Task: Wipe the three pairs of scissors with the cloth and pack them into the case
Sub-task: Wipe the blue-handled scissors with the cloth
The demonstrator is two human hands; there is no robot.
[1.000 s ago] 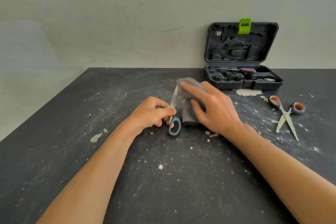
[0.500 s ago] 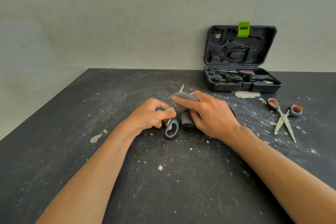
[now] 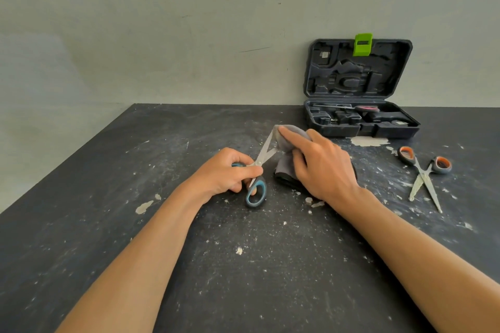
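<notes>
- Left hand [image 3: 226, 170]: fingers curled round the handles of the blue-handled scissors [image 3: 257, 174], gripping them on the dark worktop [image 3: 108, 224]. One blue loop sticks out below the fingers, toward the near edge.
- Scissors blades slightly parted, angled up and away toward the wall; tips go under the cloth.
- Right hand [image 3: 322, 167]: lies on the grey cloth [image 3: 286, 165], index finger straight and pressing the cloth onto the blade tips; remaining fingers bent over the folded part.
- Orange-handled scissors [image 3: 423, 174]: flat on the worktop to the right, well apart from both hands, blades crossed open, points toward the near edge.
- Dark tool case [image 3: 359, 89]: open at the back right, lid upright against the wall, green latch [image 3: 363, 44] at the lid's top. A reddish-handled item lies in the tray; cannot tell what it is.
- Worktop flecked with pale chips and dust.
</notes>
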